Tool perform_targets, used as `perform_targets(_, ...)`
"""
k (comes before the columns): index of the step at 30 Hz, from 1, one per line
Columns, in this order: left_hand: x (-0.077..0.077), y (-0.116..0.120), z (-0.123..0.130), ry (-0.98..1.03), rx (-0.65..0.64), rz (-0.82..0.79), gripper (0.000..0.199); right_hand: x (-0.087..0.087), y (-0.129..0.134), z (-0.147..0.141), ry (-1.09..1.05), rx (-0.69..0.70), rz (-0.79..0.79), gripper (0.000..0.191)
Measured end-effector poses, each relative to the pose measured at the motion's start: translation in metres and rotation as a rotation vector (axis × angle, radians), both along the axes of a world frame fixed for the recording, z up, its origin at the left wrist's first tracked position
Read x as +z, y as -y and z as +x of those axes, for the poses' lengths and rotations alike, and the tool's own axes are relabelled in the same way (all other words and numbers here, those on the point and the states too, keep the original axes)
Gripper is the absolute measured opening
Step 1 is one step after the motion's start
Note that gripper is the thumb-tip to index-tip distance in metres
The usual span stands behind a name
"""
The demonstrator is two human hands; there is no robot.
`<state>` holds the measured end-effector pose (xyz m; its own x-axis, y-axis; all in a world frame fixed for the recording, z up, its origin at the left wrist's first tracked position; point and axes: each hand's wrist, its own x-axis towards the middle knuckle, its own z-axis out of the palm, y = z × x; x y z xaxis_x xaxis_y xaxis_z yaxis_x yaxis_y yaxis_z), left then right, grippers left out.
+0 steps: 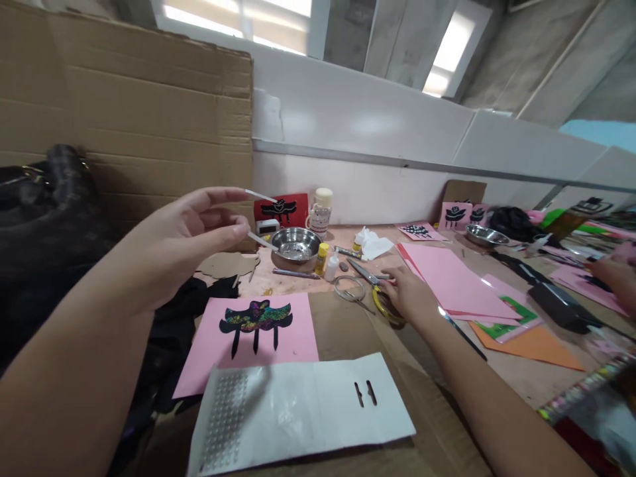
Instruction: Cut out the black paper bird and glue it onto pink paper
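Observation:
My left hand is raised at the left, thumb against a bent finger. Two thin white strips stick out from its fingertips, one at the index finger and one at the thumb; how they are held is hard to make out. On the table, my right hand has its fingers on the handles of yellow-handled scissors. In front of me lies pink paper bearing a black cut-out with colourful glitter. Overlapping its lower edge is a white sheet with rows of small round beads at its left.
Behind are a metal bowl, a glue stick, a white squeeze bottle, a clear tape roll and a cup. Pink sheets and a black case lie right. Another person's hand shows far right.

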<state>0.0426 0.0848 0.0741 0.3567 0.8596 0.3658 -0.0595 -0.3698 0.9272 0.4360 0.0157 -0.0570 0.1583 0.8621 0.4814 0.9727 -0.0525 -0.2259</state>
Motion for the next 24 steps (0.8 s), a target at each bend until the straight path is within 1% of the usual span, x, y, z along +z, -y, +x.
perform_targets(1, 0.000, 0.000, -0.001, -0.012, -0.031, -0.014, 0.037, 0.007, 0.002, -0.009, 0.013, 0.067, 0.084, 0.019)
perform_targets(3, -0.005, -0.002, 0.002, -0.047, -0.113, -0.043, 0.035, 0.023, 0.007, -0.034, 0.049, 0.248, 0.222, 0.022)
perform_targets(6, -0.017, -0.006, 0.014, -0.132, -0.262, -0.119, 0.040, 0.048, 0.013, -0.078, 0.158, 0.557, 0.340, 0.015)
perform_targets(7, -0.022, -0.007, 0.019, -0.158, -0.306, -0.162, 0.043, 0.056, 0.014, -0.093, 0.222, 0.678, 0.392, 0.014)
perform_targets(8, -0.026, -0.008, 0.023, -0.178, -0.341, -0.205, 0.047, 0.063, 0.015, -0.106, 0.336, 0.821, 0.479, 0.019)
perform_targets(9, -0.030, -0.009, 0.027, -0.192, -0.371, -0.242, 0.050, 0.069, 0.015, -0.116, 0.420, 0.920, 0.555, 0.022)
perform_targets(10, -0.033, -0.011, 0.030, -0.198, -0.394, -0.267, 0.053, 0.074, 0.014, -0.125, 0.462, 0.965, 0.621, 0.021)
perform_targets(11, -0.035, -0.012, 0.032, -0.201, -0.409, -0.279, 0.054, 0.077, 0.013, -0.132, 0.492, 0.988, 0.668, 0.020)
perform_targets(13, -0.039, -0.014, 0.034, -0.206, -0.424, -0.280, 0.055, 0.079, 0.011, -0.138, 0.504, 0.977, 0.710, 0.017)
perform_targets(19, -0.046, -0.020, 0.036, -0.232, -0.431, -0.284, 0.049, 0.070, 0.003, -0.132, 0.519, 0.957, 0.710, 0.017)
perform_targets(24, -0.049, -0.021, 0.038, -0.256, -0.438, -0.281, 0.048, 0.070, 0.002, -0.133, 0.492, 0.938, 0.707, 0.016)
